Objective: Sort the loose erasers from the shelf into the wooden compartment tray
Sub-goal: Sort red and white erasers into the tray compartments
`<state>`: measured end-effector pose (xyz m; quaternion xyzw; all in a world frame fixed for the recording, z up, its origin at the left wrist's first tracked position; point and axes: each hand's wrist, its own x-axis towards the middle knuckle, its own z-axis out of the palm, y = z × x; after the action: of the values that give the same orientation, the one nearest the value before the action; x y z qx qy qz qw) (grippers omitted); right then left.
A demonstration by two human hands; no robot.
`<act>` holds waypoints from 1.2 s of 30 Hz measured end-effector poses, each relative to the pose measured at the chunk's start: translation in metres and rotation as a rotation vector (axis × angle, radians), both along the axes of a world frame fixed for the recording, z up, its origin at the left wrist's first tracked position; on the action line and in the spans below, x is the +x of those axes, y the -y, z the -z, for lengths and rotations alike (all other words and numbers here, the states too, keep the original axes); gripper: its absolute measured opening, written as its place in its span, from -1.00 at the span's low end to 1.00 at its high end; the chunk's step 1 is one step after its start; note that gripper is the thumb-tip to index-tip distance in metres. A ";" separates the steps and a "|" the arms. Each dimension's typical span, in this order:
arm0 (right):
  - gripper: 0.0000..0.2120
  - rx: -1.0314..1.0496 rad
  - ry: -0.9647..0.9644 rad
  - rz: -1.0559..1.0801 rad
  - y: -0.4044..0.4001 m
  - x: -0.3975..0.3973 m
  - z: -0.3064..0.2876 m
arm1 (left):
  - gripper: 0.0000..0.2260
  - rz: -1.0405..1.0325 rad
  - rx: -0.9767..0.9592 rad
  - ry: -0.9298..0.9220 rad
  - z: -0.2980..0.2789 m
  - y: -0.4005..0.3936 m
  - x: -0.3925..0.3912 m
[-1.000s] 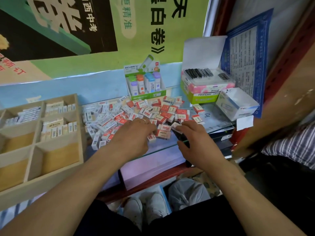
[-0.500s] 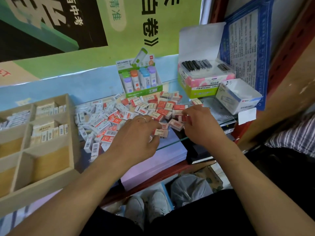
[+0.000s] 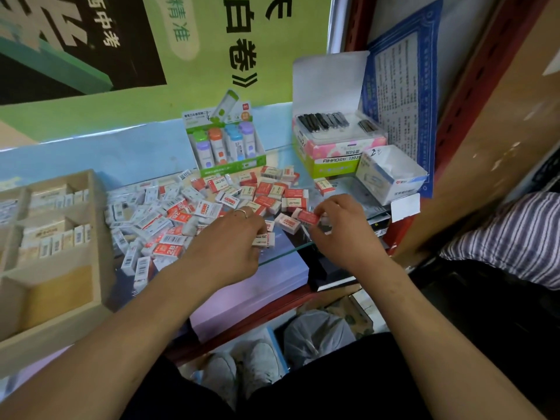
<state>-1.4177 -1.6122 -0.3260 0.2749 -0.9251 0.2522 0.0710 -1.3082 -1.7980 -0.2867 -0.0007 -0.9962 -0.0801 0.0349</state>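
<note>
A heap of loose erasers in red-and-white and white sleeves covers the glass shelf. At the left stands the wooden compartment tray; its back compartments hold rows of erasers, its front ones show bare wood. My left hand is at the heap's near edge, fingers curled round a white 2B eraser. My right hand pinches a red-sleeved eraser just above the shelf, next to a white one.
Behind the heap stands a green display box of coloured tubes. At the back right are an open box of dark clips and a white open carton. The shelf's front edge is right under my hands. A striped cloth lies right.
My right hand has drawn back from the heap's right side with a red eraser pinched in it. My left hand stays at the near edge with its white eraser. The view shifted slightly.
</note>
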 end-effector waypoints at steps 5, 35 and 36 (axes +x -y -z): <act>-0.86 0.075 0.013 0.014 0.005 0.000 -0.003 | -0.74 0.004 -0.001 -0.022 0.001 0.001 0.005; -0.93 -0.319 0.416 -0.441 0.156 0.137 -0.080 | -0.71 -0.515 0.337 -0.353 -0.026 0.139 0.179; -0.91 -0.321 0.419 -0.450 0.164 0.140 -0.081 | -0.70 -0.505 0.337 -0.311 -0.025 0.144 0.179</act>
<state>-1.2778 -1.7758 -0.2451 0.3997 -0.7843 0.4546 -0.1358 -1.1292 -1.9423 -0.2614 0.2397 -0.9203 -0.2315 0.2047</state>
